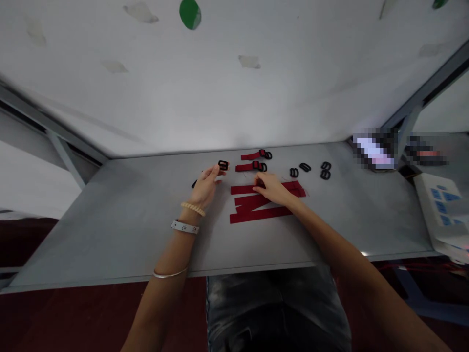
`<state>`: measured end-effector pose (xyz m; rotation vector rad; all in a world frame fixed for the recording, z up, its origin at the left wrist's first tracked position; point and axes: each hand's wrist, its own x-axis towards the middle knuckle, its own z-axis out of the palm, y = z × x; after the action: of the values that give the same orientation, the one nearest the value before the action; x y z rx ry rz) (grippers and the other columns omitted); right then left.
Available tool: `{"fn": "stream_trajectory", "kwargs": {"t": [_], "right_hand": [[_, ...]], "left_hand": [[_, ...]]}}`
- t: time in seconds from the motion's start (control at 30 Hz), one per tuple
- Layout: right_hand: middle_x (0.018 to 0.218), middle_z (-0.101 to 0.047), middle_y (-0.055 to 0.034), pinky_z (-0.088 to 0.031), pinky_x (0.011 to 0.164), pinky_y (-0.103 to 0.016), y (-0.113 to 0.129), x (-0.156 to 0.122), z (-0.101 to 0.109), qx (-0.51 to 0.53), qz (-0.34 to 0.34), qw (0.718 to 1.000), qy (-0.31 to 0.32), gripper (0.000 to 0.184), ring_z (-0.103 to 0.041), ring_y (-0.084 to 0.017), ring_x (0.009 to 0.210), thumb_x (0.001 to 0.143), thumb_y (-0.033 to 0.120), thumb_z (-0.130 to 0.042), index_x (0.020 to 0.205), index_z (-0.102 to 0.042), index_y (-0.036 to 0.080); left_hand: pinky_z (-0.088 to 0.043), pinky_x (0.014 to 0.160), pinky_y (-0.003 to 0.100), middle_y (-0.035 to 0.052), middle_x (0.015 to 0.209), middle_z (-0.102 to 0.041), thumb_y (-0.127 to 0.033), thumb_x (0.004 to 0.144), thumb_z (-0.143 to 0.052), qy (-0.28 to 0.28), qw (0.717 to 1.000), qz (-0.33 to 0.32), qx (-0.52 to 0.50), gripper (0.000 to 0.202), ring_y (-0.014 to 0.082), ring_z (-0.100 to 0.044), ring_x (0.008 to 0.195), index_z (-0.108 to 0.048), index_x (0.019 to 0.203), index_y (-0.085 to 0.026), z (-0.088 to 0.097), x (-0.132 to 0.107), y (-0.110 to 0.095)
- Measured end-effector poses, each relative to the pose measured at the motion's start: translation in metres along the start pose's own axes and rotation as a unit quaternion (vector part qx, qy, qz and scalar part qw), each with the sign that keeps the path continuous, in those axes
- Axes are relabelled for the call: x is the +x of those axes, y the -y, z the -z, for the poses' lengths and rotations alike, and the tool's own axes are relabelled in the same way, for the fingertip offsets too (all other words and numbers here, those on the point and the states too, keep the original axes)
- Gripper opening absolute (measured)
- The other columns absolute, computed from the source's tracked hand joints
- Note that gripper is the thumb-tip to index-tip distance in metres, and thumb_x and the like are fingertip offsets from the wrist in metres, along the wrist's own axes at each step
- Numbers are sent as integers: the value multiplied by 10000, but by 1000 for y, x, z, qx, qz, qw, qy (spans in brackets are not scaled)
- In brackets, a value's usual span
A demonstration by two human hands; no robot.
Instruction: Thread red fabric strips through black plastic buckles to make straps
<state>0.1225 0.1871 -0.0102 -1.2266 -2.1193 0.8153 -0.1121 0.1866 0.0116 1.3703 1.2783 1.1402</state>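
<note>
Between the thumb and fingers of my left hand (208, 186), a black slider buckle (223, 165) is held up over the table. A small dark piece (194, 184) shows beside that hand, partly hidden by it. My right hand (273, 188) is closed, its fingertips pinching the uppermost loose red webbing strap (241, 190). Several more red straps (252, 216) lie below, some crossing, partly covered by my right hand and forearm. Just beyond sit two short red straps fitted with black buckles, an upper one (251, 156) and a lower one (244, 167).
Several loose black buckles lie to the right, including an oval ring (305, 167) and a slider (293, 172). A blurred-out phone-like object (373, 150) rests at the back right. A white box with blue markings (439, 205) stands at the right edge. A white panel (220, 107) rises behind the grey table (128, 220).
</note>
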Motion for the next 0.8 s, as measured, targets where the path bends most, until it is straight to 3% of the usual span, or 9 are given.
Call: {"fn": "stream_trajectory", "kwargs": {"t": [0.13, 0.33, 0.53, 0.8], "right_hand": [[957, -654, -36, -450, 794, -352, 4, -1, 15, 163, -37, 986, -19, 168, -571, -170, 813, 868, 221, -547, 1018, -623, 223], [921, -652, -10, -461, 879, -335, 7, -1, 21, 394, -79, 912, -79, 222, -587, -167, 896, 808, 449, -663, 851, -633, 234], [885, -654, -16, -469, 871, -350, 8, -1, 12, 427, -107, 896, -51, 279, -597, -175, 882, 770, 489, -706, 832, -631, 228], [917, -665, -19, -465, 892, -344, 7, -2, 11, 426, -115, 895, -54, 240, -603, -170, 893, 773, 448, -703, 840, -652, 223]], "left_hand": [[-499, 825, 354, 101, 1338, -619, -570, 915, -484, 13, 999, 14, -37, 452, 233, -604, 1107, -679, 1139, -229, 1, 0, 1], [-488, 879, 358, 79, 1361, -611, -485, 870, -606, 21, 999, -19, -41, 437, 231, -605, 1119, -649, 1245, -264, -4, -1, 3], [-425, 1043, 383, 73, 1377, -597, -438, 897, -597, 93, 990, -103, -5, 416, 249, -515, 1284, -633, 1276, -269, -19, -12, -8], [-479, 930, 374, 67, 1361, -585, -404, 922, -572, 82, 982, -155, 76, 384, 234, -552, 1161, -611, 1292, -311, -20, -14, -14]]}}
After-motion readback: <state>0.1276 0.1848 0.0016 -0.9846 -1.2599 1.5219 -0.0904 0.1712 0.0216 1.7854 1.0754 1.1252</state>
